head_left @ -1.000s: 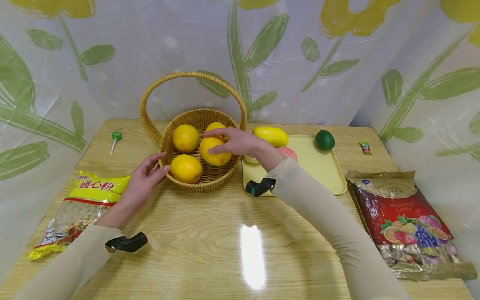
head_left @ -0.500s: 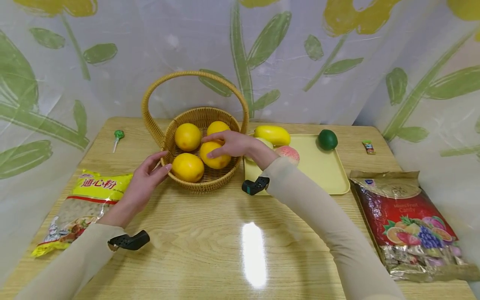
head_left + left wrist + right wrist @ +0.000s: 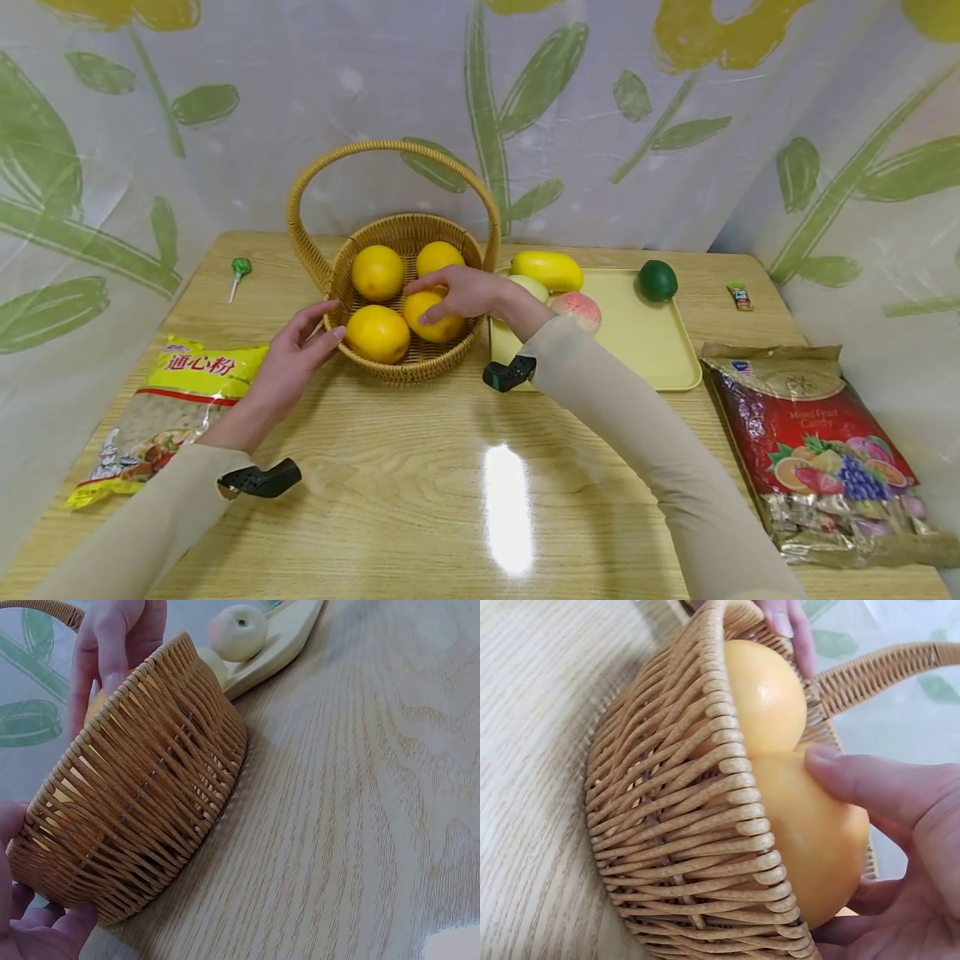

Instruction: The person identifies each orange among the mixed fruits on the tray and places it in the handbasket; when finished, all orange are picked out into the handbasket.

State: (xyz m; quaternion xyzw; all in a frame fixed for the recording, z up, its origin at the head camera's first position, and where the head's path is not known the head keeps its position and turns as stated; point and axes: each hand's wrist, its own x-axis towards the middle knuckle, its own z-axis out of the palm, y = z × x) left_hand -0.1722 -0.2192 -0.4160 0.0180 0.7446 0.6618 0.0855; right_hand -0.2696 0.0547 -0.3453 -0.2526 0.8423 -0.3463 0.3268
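Observation:
A round wicker basket (image 3: 408,372) with a tall handle stands at the back of the table, several yellow-orange oranges inside it. My right hand (image 3: 476,293) reaches over the basket's right side, thumb and fingers around the front-right orange (image 3: 438,325). In the right wrist view, the thumb presses on top of this orange (image 3: 817,832), and it touches another orange (image 3: 765,697). My left hand (image 3: 300,346) holds the basket's left rim; in the left wrist view its fingers (image 3: 71,926) lie against the woven outer wall.
Right of the basket, a pale yellow tray (image 3: 637,358) bears a mango (image 3: 547,271), a peach (image 3: 577,310), a pale fruit (image 3: 529,288) and a dark green fruit (image 3: 657,281). A pasta bag (image 3: 180,400), lollipop (image 3: 240,268), small candy (image 3: 740,296) and candy bag (image 3: 817,450) lie around.
My right hand has lowered slightly with the orange, which sits deeper in the basket and farther from the viewer. The left hand has stayed at the rim. The whole view has shifted a little.

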